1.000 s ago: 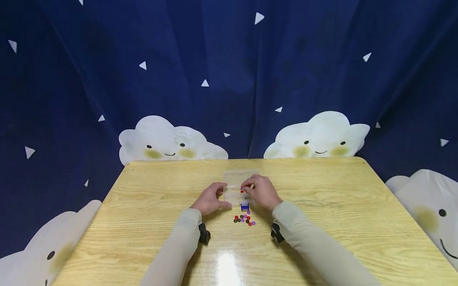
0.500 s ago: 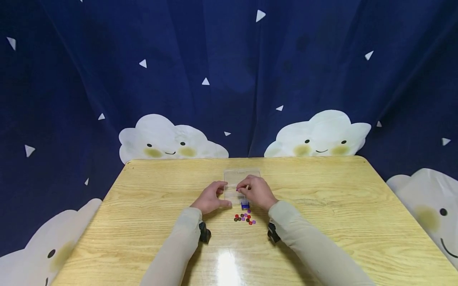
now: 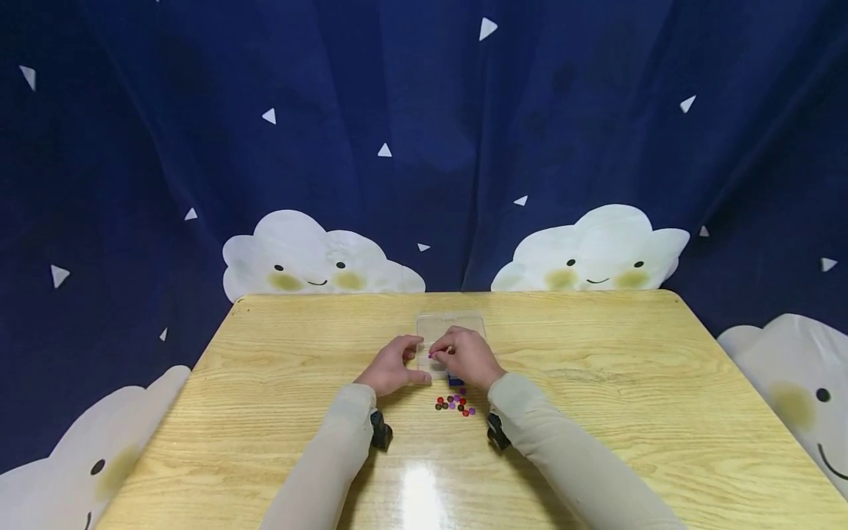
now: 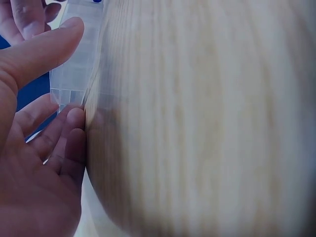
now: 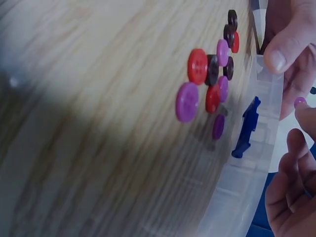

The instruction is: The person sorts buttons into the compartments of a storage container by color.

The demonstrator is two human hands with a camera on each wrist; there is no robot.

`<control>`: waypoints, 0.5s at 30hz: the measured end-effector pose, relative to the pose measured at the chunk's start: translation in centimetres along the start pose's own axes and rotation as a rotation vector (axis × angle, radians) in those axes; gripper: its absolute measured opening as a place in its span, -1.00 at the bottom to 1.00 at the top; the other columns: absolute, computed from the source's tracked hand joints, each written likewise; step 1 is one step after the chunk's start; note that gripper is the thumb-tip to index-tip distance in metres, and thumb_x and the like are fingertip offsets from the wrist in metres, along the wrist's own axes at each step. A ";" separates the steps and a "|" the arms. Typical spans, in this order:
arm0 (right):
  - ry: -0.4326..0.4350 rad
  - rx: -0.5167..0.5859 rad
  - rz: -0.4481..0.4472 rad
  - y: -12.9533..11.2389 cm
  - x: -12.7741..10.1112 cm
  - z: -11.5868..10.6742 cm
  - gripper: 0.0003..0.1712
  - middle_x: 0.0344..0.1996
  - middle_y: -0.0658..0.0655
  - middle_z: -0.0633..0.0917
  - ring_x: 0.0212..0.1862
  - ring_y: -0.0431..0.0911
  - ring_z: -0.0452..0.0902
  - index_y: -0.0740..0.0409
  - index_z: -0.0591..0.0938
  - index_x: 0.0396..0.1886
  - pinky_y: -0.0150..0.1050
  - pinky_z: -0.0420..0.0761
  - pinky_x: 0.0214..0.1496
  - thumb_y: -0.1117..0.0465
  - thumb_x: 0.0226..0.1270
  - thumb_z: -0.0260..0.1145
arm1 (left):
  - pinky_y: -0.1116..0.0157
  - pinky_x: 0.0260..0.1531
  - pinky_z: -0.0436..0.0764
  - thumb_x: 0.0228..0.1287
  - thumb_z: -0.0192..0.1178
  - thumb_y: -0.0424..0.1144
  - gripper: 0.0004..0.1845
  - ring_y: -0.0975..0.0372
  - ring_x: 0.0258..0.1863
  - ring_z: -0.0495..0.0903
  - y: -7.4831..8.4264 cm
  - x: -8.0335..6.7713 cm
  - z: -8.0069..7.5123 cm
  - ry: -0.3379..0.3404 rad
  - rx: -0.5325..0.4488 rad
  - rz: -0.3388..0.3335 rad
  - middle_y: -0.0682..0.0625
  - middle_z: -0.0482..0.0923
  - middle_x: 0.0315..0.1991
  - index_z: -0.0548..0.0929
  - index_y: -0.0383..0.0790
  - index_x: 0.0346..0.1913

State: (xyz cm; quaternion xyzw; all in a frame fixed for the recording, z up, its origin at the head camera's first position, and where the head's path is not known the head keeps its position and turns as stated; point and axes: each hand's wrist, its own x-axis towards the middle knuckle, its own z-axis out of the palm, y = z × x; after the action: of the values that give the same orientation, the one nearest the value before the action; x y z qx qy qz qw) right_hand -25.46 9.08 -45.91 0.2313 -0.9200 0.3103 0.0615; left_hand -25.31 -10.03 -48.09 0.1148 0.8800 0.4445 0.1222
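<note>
A clear plastic compartment box (image 3: 445, 324) lies on the wooden table with its lid folded back. My left hand (image 3: 392, 366) holds its left side, fingers along the wall and thumb at the near corner. Over the box, my right hand (image 3: 469, 356) pinches a small purple button (image 5: 300, 101) between thumb and fingertip. On the box's near side is a blue latch (image 5: 247, 127). Loose red (image 5: 197, 66), black (image 5: 232, 19) and purple buttons (image 5: 187, 102) lie in a cluster just in front of it. My right hand hides part of the box's inside.
The wooden table (image 3: 278, 368) reaches out to both sides. A dark blue curtain (image 3: 331, 110) with white clouds hangs behind its far edge. Black wrist cameras (image 3: 380, 431) are worn on both wrists.
My right hand has moved left across the box, carrying the purple button. A red button seen in the box a second ago is now hidden. My left hand keeps its place.
</note>
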 end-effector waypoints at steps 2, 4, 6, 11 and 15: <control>-0.002 -0.003 -0.007 0.0 0.0 0.1 -0.92 -0.38 -0.02 0.70 -0.35 -0.21 0.58 0.04 0.83 -0.33 -0.37 0.58 -0.25 0.25 0.26 0.42 | 0.05 0.18 0.52 0.09 0.50 -0.15 -0.17 0.05 0.19 0.48 -0.1 0.1 0.0 0.001 0.003 0.001 -0.10 0.47 0.24 0.36 -0.13 0.44; -0.004 -0.006 -0.016 0.0 0.1 0.1 -0.91 -0.37 -0.01 0.71 -0.33 -0.18 0.60 0.06 0.83 -0.31 -0.35 0.58 -0.24 0.25 0.27 0.41 | 0.05 0.18 0.52 0.09 0.50 -0.15 -0.16 0.05 0.19 0.48 -0.1 0.2 0.0 0.001 0.003 0.001 -0.10 0.46 0.25 0.36 -0.12 0.44; -0.007 -0.011 -0.020 0.1 0.1 0.2 -0.91 -0.37 -0.01 0.71 -0.31 -0.17 0.61 0.06 0.83 -0.31 -0.34 0.58 -0.23 0.25 0.27 0.41 | 0.05 0.18 0.52 0.10 0.50 -0.14 -0.16 0.05 0.19 0.47 -0.1 0.3 0.0 0.000 0.004 0.000 -0.10 0.46 0.25 0.36 -0.12 0.44; -0.018 -0.007 -0.001 0.0 0.1 0.3 -0.91 -0.37 -0.01 0.71 -0.32 -0.18 0.59 0.06 0.83 -0.31 -0.35 0.56 -0.24 0.26 0.28 0.41 | 0.05 0.17 0.53 0.08 0.50 -0.14 -0.16 0.05 0.19 0.48 -0.3 0.3 0.0 -0.001 0.003 0.004 -0.10 0.47 0.24 0.37 -0.12 0.44; -0.020 -0.009 0.006 -0.3 0.1 0.3 -0.91 -0.37 -0.01 0.70 -0.34 -0.20 0.58 0.05 0.83 -0.32 -0.36 0.55 -0.26 0.26 0.27 0.42 | 0.05 0.17 0.53 0.09 0.50 -0.15 -0.17 0.05 0.19 0.48 -0.4 0.3 0.1 -0.002 0.003 0.010 -0.10 0.46 0.25 0.37 -0.13 0.43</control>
State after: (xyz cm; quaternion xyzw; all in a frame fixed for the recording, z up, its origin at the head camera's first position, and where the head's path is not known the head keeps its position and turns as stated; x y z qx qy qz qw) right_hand -25.40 8.62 -45.97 0.2313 -0.9226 0.3041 0.0524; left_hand -25.62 -10.11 -48.47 0.1198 0.8799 0.4436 0.1206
